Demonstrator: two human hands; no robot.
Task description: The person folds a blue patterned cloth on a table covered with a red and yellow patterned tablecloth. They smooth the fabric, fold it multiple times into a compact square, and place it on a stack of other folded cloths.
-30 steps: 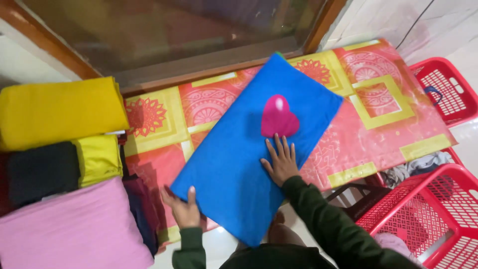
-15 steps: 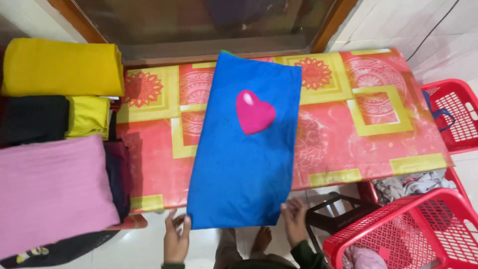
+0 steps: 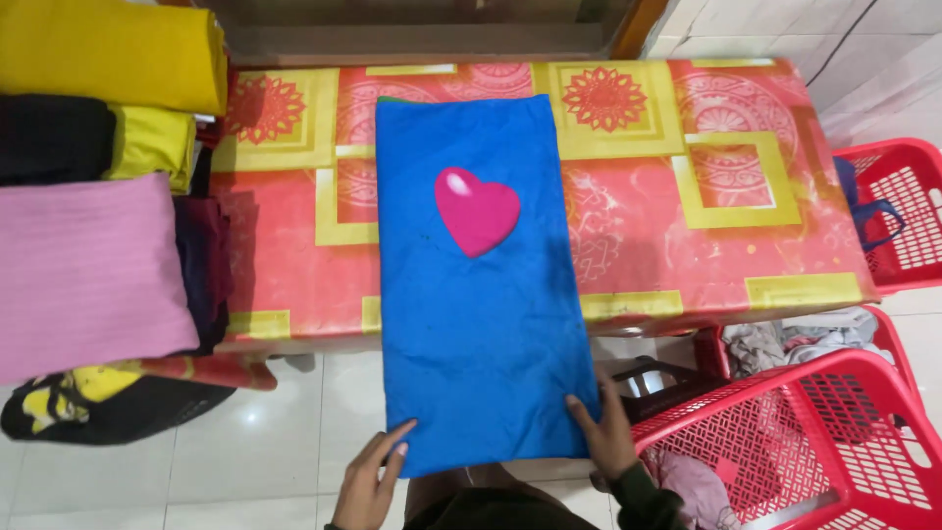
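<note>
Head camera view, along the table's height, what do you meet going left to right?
Pink folded cloth → dark folded clothes → blue cloth with pink heart → bare patterned table cover → red basket.

A home laundry corner: folded clothes point(image 3: 93, 265) stacked at 9 o'clock, red laundry baskets point(image 3: 834, 442) holding crumpled garments at 4 o'clock, a tabletop point(image 3: 687, 196) under a patterned plastic cover, and a white tiled floor point(image 3: 285, 432).

Folded stack at tabletop's left edge: yellow cloth point(image 3: 108, 49), black one point(image 3: 49, 137), pink one point(image 3: 83, 270) w/ dark pieces under. Red/yellow patterned table cover point(image 3: 687, 167). Red baskets point(image 3: 814, 442) on floor off the right edge & front-right corner, w/ clothes inside.
</note>
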